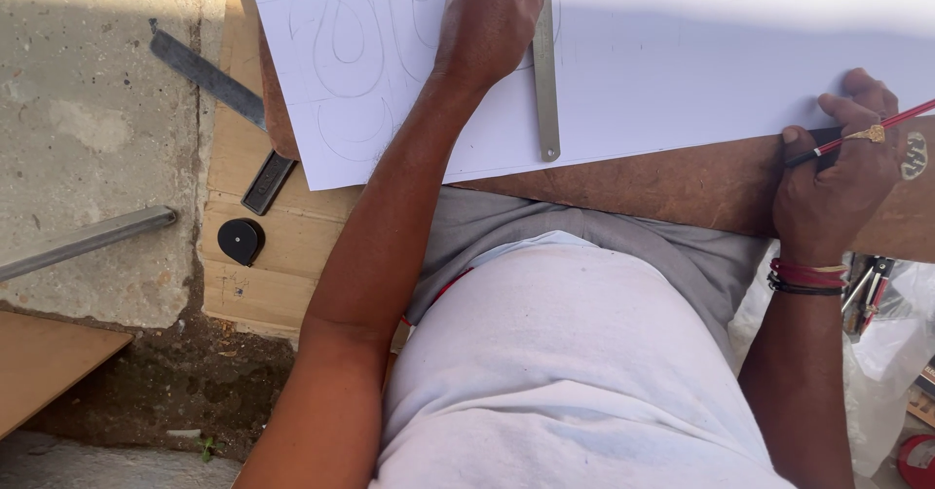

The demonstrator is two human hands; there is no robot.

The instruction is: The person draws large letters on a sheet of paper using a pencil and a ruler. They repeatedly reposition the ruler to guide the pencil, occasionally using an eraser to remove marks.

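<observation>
A large white sheet of paper (682,70) with curved pencil outlines lies on a brown board (682,182) across my lap. My left hand (487,21) presses a long steel ruler (545,90) flat on the paper, fingers spread over its upper part. My right hand (838,177) rests at the paper's right lower edge and grips a red pencil (877,127) with a dark tip; it wears a gold ring and red and black wrist bands.
A metal try square (219,85) and a small black tape measure (241,241) lie on a wooden plank (263,284) at left. A grey metal bar (88,241) crosses the concrete floor. Tools in a plastic bag (877,294) sit at right.
</observation>
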